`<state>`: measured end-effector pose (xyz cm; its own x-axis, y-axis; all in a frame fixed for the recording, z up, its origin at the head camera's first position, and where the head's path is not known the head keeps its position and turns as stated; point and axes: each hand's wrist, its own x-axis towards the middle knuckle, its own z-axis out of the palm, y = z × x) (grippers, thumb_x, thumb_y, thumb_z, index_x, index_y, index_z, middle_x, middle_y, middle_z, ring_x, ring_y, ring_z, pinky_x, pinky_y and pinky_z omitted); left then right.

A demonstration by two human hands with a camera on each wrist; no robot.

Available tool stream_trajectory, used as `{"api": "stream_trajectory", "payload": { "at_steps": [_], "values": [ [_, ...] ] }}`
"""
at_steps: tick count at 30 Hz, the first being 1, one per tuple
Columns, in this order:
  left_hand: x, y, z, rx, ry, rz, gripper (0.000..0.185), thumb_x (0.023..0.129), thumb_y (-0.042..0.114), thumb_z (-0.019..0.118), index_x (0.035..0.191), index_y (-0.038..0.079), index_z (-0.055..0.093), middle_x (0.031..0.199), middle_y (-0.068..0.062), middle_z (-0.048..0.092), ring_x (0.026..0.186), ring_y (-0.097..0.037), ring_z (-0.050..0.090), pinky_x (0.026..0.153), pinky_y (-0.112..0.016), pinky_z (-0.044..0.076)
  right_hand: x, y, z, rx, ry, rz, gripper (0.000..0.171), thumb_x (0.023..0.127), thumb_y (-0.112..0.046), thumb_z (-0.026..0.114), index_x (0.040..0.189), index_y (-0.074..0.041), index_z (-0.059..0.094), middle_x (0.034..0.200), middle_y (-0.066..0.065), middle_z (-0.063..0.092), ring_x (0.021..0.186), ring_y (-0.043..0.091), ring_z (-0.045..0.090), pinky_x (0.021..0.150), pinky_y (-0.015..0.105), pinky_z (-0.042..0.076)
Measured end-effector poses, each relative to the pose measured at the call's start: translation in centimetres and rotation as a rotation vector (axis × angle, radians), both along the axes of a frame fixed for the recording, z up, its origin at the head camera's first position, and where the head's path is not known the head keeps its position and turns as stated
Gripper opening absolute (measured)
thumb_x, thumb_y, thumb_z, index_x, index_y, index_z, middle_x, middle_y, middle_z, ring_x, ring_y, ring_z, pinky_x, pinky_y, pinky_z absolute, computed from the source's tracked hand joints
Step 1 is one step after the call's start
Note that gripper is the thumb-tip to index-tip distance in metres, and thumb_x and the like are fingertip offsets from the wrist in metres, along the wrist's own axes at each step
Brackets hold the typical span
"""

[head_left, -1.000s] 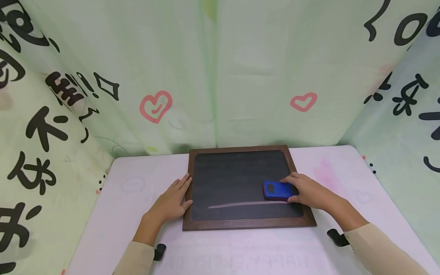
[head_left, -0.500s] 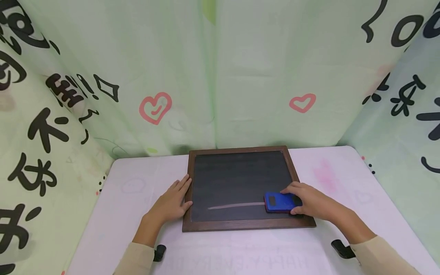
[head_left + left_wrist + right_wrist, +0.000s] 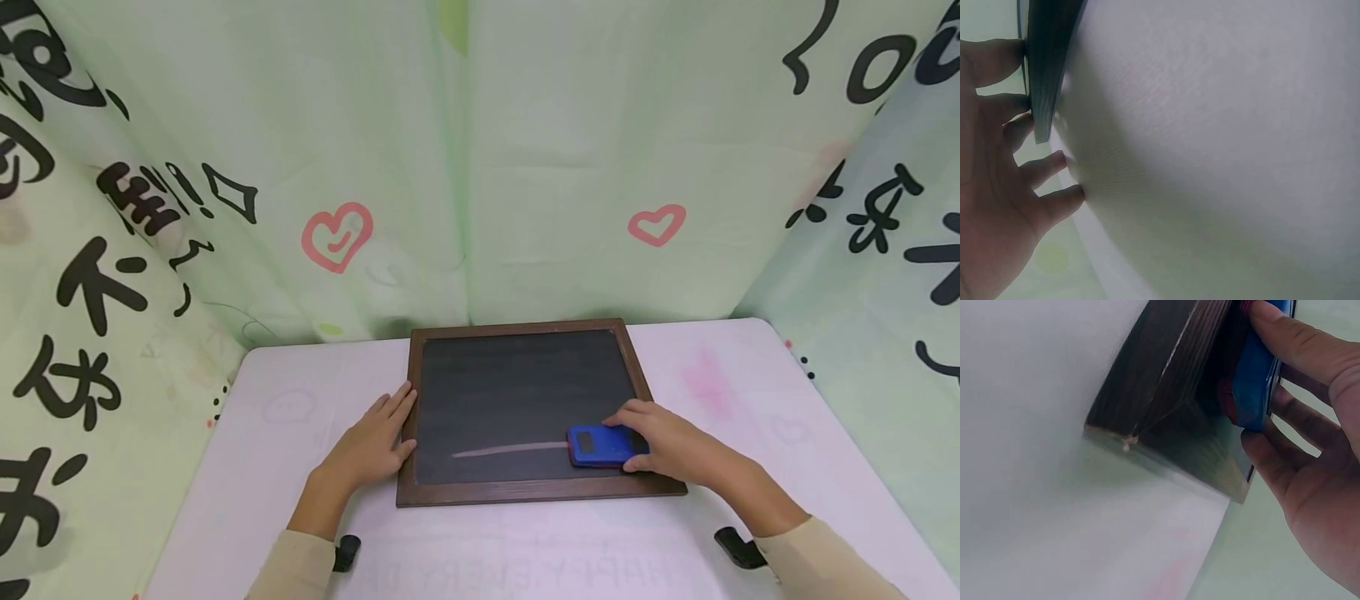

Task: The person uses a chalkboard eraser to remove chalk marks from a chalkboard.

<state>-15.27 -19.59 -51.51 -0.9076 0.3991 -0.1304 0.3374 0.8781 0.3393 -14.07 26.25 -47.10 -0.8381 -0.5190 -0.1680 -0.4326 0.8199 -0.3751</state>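
A small chalkboard (image 3: 517,379) with a brown wooden frame lies on the table, a pale chalk line (image 3: 502,450) running across its lower part. My right hand (image 3: 667,440) grips a blue board eraser (image 3: 597,445) between thumb and fingers, flat on the board at the line's right end. In the right wrist view, the eraser (image 3: 1252,378) shows a dark red underside near the frame corner. My left hand (image 3: 370,442) rests against the frame's left side with extended fingers. From the left wrist, fingertips (image 3: 1016,100) touch the frame edge while others reach the table.
The white table (image 3: 450,550) has a faint pink stain (image 3: 707,383) right of the board and faint lettering in front. Pale green curtains (image 3: 540,167) with black characters and pink hearts surround its back and sides.
The right hand has brought the eraser toward the board's near edge, onto the chalk line, then slightly left. Less of the line's right part shows. The left hand stays in place.
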Motion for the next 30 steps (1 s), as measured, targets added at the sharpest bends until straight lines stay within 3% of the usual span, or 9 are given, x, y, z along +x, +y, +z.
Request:
{"api": "stream_trajectory", "payload": {
  "at_steps": [9, 30],
  "values": [
    [0.1, 0.0, 0.1, 0.007, 0.003, 0.005, 0.072, 0.105, 0.026, 0.058, 0.165, 0.008, 0.024, 0.174, -0.007, 0.017, 0.156, -0.043, 0.026, 0.123, -0.059, 0.033, -0.3, -2.9, -0.1, 0.003, 0.057, 0.061, 0.055, 0.083, -0.026, 0.088, 0.131, -0.011, 0.067, 0.123, 0.004, 0.063, 0.114, 0.027, 0.061, 0.094, 0.047, 0.058],
    [0.0, 0.0, 0.3, 0.0, -0.009, 0.005, 0.072, 0.105, 0.026, 0.057, 0.166, 0.009, 0.022, 0.174, -0.007, 0.015, 0.157, -0.042, 0.024, 0.125, -0.057, 0.031, -1.5, -12.4, -0.4, 0.047, 0.073, 0.183, 0.056, 0.088, -0.031, 0.084, 0.137, -0.011, 0.065, 0.127, 0.006, 0.063, 0.114, 0.023, 0.06, 0.097, 0.041, 0.057]
  ]
}}
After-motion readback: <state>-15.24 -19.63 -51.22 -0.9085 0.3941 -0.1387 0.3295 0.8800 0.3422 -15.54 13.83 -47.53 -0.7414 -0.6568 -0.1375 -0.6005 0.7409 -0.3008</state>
